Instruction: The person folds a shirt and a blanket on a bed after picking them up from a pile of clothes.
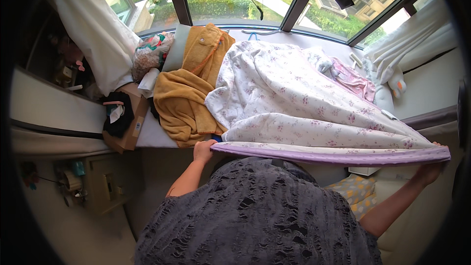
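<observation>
A white floral blanket (272,88) with a purple underside (312,156) spreads over the window ledge, and its near edge is pulled taut in front of my body. My left hand (203,151) grips the left end of that edge. At the far right, my right hand (430,171) holds the other end, its fingers partly hidden by the cloth. Just left of the blanket lies a rumpled mustard-brown towel or robe (180,103) with orange edging, partly touching the blanket.
A cardboard box (134,117) with a black cloth (119,117) stands at the ledge's left end, near a filled clear bag (151,55). Pink fabric (355,77) and a plush toy (395,84) lie to the right. White curtains (84,25) hang beside the windows; a cabinet (110,184) stands lower left.
</observation>
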`<state>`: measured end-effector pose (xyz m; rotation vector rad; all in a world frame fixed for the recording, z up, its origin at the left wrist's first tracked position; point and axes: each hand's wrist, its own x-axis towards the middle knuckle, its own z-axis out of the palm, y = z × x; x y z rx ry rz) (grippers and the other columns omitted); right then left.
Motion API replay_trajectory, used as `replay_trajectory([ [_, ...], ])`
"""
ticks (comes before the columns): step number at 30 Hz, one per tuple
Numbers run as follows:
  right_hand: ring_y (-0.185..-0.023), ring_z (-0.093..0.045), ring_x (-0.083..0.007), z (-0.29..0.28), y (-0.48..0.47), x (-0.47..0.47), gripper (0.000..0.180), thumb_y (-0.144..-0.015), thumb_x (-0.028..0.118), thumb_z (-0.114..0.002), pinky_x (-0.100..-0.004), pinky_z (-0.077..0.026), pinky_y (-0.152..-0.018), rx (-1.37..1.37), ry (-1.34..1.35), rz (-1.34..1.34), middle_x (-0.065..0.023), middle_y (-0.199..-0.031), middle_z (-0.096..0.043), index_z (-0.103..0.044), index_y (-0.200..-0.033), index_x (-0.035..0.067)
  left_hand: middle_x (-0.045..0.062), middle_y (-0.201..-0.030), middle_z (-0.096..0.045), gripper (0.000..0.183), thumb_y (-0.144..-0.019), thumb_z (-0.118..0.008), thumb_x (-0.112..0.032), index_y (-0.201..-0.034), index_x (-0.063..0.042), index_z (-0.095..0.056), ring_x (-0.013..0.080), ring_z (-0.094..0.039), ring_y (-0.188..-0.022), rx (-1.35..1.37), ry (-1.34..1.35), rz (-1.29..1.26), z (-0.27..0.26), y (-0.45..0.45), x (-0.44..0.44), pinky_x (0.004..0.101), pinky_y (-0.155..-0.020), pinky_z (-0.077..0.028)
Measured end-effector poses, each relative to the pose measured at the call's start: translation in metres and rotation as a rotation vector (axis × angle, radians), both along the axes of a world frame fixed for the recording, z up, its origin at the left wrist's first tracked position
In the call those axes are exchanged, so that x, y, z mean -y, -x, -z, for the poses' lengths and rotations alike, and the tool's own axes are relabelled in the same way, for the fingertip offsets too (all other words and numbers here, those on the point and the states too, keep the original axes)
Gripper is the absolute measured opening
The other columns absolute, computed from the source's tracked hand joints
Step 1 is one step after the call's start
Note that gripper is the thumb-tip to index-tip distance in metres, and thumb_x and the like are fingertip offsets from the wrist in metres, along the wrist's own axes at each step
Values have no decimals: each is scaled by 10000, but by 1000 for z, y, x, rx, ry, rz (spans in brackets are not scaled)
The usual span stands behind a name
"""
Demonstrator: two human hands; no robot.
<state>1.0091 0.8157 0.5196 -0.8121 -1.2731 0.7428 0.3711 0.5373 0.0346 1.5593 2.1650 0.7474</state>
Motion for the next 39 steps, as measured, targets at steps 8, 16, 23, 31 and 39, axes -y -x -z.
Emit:
replay_trajectory([
  [8,-970,-565,-195,24,-18,24,269,-967,281,-498,-360,-444,-926,-91,102,216,-69,-1037,-589,-585,-1080,52,-2,-658,-587,145,-932,-515,-49,-930,-12,-655,58,-538,-561,763,-231,-421,-44,98,-28,212,-542,-445],
  [16,-879,-559,-87,47,172,25,242,-889,147,-574,-239,-451,-801,442,124,-12,-17,-950,-610,-605,-1050,-31,24,-720,-643,122,-870,-621,-90,-939,-5,-674,79,-598,-672,740,-181,39,-127,46,-159,226,-618,-467],
  [23,-769,-548,-43,17,279,39,167,-827,97,-631,-177,-434,-698,463,193,-221,21,-823,-605,-628,-949,-17,86,-1041,-660,273,-817,-693,-88,-1088,-79,-660,247,-604,-1004,655,-655,813,-314,-92,-204,348,-877,-465],
  [31,-816,-588,-90,-22,283,57,195,-813,68,-622,-214,-456,-768,525,49,-162,-29,-852,-630,-643,-982,-29,90,-1023,-626,412,-744,-777,-230,-1071,-61,-593,290,-595,-945,585,-542,934,-306,-140,-186,363,-834,-478],
  [39,-911,-519,-134,-59,220,32,166,-967,148,-450,-263,-408,-866,-35,-123,95,-39,-946,-527,-539,-1029,22,147,-884,-666,297,-748,-698,-309,-930,-76,-671,359,-609,-865,261,156,1155,-109,-102,-158,432,-875,-434],
])
